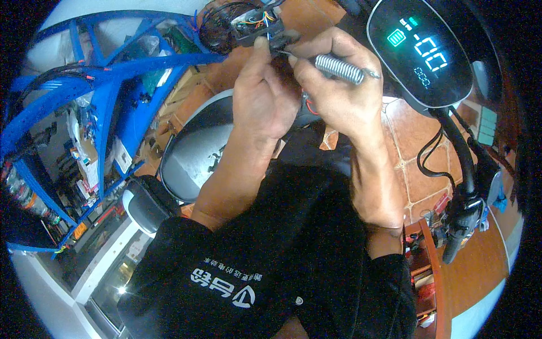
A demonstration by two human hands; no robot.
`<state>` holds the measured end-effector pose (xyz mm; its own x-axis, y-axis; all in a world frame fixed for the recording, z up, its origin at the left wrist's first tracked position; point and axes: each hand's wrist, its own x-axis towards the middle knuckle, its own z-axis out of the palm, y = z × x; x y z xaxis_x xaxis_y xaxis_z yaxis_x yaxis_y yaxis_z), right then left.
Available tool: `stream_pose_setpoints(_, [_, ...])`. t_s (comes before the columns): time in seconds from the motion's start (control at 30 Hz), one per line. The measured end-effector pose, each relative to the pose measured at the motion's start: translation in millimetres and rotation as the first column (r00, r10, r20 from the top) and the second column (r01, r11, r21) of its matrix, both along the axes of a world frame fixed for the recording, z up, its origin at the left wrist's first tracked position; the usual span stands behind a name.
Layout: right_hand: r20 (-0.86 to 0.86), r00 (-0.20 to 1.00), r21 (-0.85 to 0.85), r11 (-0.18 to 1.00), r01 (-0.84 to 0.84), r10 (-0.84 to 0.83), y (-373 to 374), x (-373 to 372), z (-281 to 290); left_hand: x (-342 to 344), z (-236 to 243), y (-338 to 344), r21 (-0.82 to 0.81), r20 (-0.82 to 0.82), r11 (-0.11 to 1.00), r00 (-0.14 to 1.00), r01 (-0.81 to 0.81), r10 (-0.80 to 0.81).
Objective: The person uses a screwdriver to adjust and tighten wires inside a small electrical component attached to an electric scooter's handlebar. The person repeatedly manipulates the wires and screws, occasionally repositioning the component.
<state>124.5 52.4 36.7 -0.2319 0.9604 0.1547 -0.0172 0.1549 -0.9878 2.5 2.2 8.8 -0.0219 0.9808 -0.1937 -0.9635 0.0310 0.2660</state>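
My left hand (265, 99) is raised in front of me, its thumb pressed up against the lower edge of a black plastic box (243, 35). Thin coloured wires (265, 21) run inside that box. The left fingers close around something small that their own bulk hides. In my right hand (341, 96) lies a thin metal hook tool with a coiled spring handle (340, 69). The coil sticks out between thumb and fingers, and its thin tip points left at the left hand's fingertips, close to the box.
A lit scooter display (420, 53) stands at the upper right, above a handlebar (460, 220) with black cables. A black scooter seat (197, 150) is beyond my left forearm. Blue metal shelving (107, 118) with packed goods fills the left. An orange-brown cabinet (443, 282) stands lower right.
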Motion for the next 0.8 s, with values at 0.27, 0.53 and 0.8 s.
stream_pose_setpoints(0.27, [-0.019,0.999,-0.004,1.000,-0.031,0.031,-1.1,0.4,1.7,0.6,1.7,0.8,0.032,0.097,0.999,0.995,0.018,-0.021])
stream_pose_setpoints(0.53, [0.026,1.000,0.036,0.999,0.010,-0.010,-0.2,-2.3,0.5,4.9,8.3,-0.1,-0.111,-0.101,0.992,0.994,-0.052,0.041])
stream_pose_setpoints(0.8, [0.029,1.000,0.013,1.000,-0.002,0.001,-1.1,-0.3,2.8,4.3,7.8,-0.6,-0.099,-0.089,0.995,0.996,-0.025,0.016])
